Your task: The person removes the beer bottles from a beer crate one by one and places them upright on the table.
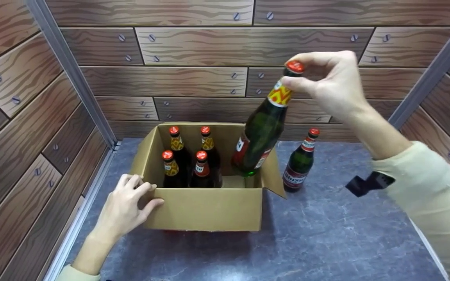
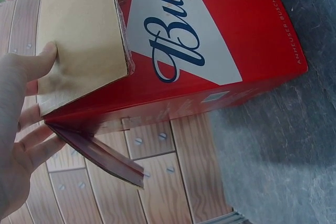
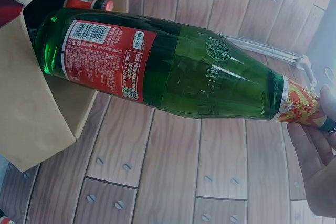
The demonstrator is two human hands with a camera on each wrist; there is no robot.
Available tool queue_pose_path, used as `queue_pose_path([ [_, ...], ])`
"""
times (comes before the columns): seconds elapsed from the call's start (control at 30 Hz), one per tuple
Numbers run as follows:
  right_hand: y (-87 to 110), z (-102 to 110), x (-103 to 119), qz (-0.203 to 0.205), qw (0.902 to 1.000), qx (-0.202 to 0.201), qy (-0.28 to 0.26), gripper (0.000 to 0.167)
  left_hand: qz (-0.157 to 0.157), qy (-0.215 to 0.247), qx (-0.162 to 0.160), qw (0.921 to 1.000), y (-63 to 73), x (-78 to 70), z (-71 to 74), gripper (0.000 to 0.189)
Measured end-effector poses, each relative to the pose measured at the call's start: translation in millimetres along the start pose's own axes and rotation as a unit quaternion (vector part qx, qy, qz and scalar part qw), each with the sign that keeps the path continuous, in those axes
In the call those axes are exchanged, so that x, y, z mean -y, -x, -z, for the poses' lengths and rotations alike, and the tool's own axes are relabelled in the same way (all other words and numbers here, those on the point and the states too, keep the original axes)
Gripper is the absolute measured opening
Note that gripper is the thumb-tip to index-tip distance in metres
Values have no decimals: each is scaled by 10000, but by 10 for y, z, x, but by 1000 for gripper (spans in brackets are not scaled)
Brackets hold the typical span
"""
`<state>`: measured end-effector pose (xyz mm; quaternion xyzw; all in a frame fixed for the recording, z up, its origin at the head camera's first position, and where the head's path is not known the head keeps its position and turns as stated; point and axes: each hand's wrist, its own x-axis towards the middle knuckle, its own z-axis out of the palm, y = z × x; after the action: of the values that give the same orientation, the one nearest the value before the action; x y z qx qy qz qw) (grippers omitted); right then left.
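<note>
The right hand pinches a green bottle by its neck; below this grip, the carton hides the bases of four standing bottles. The left hand grips its corner.

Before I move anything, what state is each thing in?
Box: open at the top, four bottles inside.
Boxed bottles: upright, capped.
Held bottle: capped, tilted, base at the box's opening.
Outside bottle: capped, upright, right of the box.
Left hand: holds the box's near left corner.
Right hand: pinches the held bottle's neck.
</note>
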<state>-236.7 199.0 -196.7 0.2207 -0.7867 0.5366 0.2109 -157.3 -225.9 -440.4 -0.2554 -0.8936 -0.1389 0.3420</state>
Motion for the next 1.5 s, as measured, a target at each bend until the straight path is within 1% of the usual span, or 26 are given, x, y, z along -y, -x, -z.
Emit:
queue_pose_path([
  [0.17, -44, 162, 2, -96, 9995, -191, -213, 20, -4, 28, -5, 10000, -8, -6, -18, 34],
  [0.2, -52, 189, 5, -94, 9996, -209, -162, 20, 1, 25, -6, 10000, -9, -4, -18, 34],
  [0.33, -53, 284, 14, -112, 9993, -186, 315, 21, 20, -6, 9, 10000, -5, 2, -9, 35],
  [0.43, -22, 385, -24, -165, 9974, -194, 676, 22, 35, -23, 34, 10000, -2, 4, -9, 35],
  [0.67, 131, 703, -228, -501, 9947, -406, 797, 22, 33, -40, 38, 10000, -2, 3, -17, 34],
  [0.8, 226, 852, -353, -397, 9934, -507, 952, 22, 46, -28, 45, 10000, -3, 0, -20, 34],
  [0.93, 345, 980, -502, -479, 9921, -587, 996, 23, 55, -37, 38, 10000, 6, 0, -21, 34],
  [1.07, 466, 1091, -657, -653, 9880, -729, 1198, 24, 49, -24, 15, 10000, 18, 4, -23, 35],
  [1.27, 620, 1193, -889, -663, 9779, -938, 1748, 24, -4, -19, -71, 10000, 33, 10, -21, 35],
  [1.4, 723, 1256, -1063, -885, 9707, -1066, 1964, 25, -48, -36, -98, 9999, 28, 11, -20, 36],
  [1.5, 809, 1296, -1202, -1079, 9624, -1098, 2240, 27, -56, -38, -88, 9999, 19, 12, -25, 36],
])
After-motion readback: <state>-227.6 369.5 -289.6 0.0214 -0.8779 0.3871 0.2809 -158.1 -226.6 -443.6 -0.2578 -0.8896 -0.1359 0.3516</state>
